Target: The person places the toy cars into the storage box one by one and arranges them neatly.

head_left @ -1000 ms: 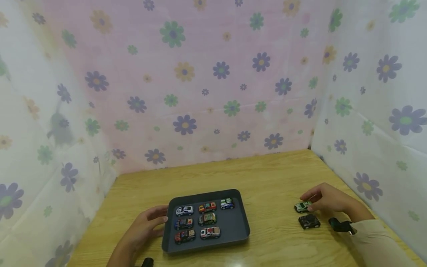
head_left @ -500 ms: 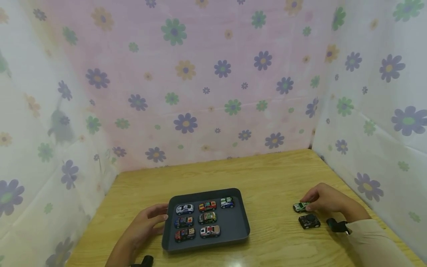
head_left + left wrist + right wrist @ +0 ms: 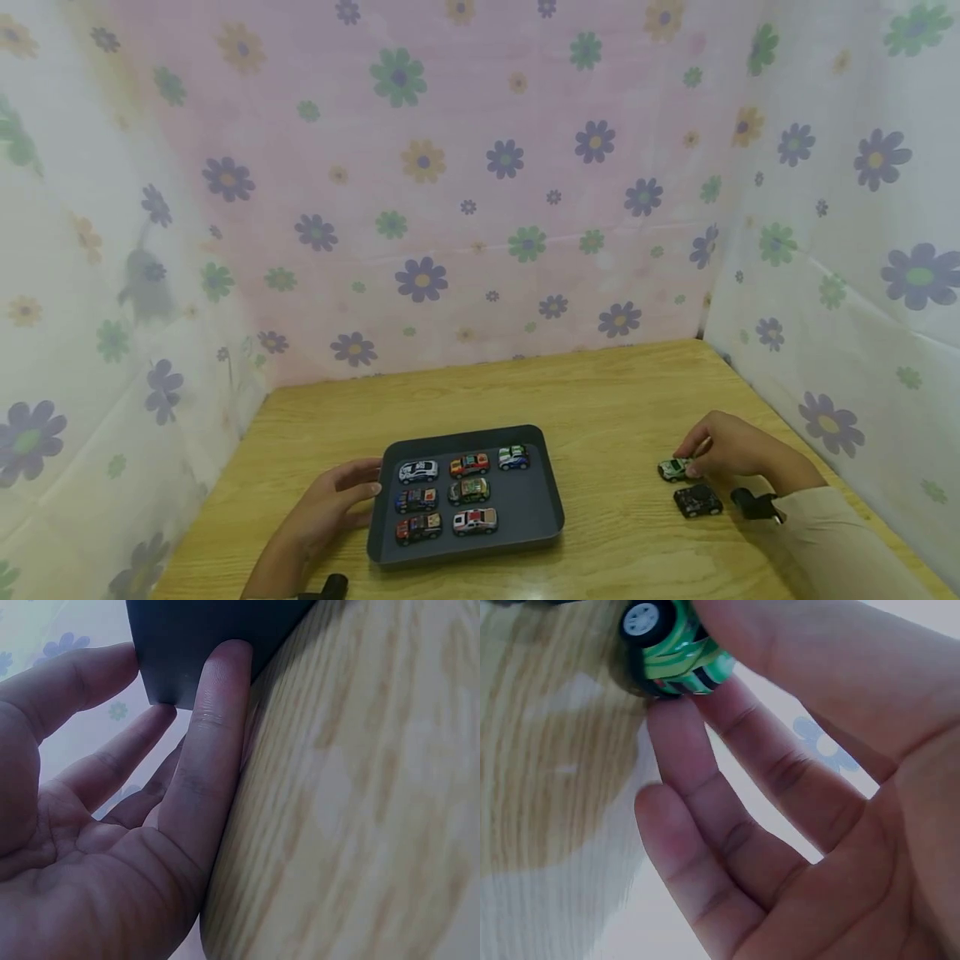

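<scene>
My right hand (image 3: 731, 450) pinches a green toy car (image 3: 672, 469) on the table, thumb on the near side and fingers behind it. In the right wrist view, the green car's wheel and rear end (image 3: 686, 664) show between thumb and fingertips. Just in front of it sits a black toy car (image 3: 697, 501), apart from the hand. On the left side, my left hand (image 3: 330, 504) rests its fairly straight fingertips against the wall of a dark grey tray (image 3: 525, 546). The left wrist view shows several fingertips touching the tray's outer side (image 3: 180, 652).
Inside the tray several toy cars stand in columns: a white one (image 3: 417, 472), a red-orange one (image 3: 469, 465), a green-and-blue one (image 3: 513, 457) and others. The tray's right part is bare. Flowered curtains (image 3: 487, 208) surround the wooden table (image 3: 600, 400) at the back and sides.
My right hand has shifted slightly left, the green toy car moving a little with it. The left hand and tray have stayed in place; the head view has tilted slightly.
</scene>
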Tool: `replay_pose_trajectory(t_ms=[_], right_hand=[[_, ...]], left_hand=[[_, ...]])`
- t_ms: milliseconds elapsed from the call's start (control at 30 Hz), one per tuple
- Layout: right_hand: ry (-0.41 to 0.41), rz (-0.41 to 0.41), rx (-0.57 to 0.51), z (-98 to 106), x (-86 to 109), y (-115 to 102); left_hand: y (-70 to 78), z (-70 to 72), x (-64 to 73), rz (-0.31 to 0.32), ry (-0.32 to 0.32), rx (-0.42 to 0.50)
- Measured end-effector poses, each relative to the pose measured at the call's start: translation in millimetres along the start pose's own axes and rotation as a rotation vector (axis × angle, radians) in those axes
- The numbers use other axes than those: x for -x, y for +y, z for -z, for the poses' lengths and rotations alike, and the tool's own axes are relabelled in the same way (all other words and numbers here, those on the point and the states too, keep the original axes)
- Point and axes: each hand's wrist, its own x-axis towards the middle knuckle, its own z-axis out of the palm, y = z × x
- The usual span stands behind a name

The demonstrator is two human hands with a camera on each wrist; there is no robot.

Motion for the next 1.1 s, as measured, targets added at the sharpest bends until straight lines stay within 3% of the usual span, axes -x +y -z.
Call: replay_pose_trajectory(t_ms=[200,433,800,1100], right_hand=[[-0.005,-0.003,0.010,3,3.9,2],[0.038,0.076,0.016,6,0.3,-4],[0.100,0.083,0.001,13,-12.4,-27],[0.102,0.100,-0.027,15,-23.1,-55]], left_hand=[[-0.4,-1.2,-0.6,-0.003,-0.013,0.003],[-0.2,-1.1,1.1,0.004,0.006,-0.014],[-1.5,-2.2,-1.5,0.021,0.020,-0.001],[1.0,-1.7,0.6,0.010,0.013,0.002]])
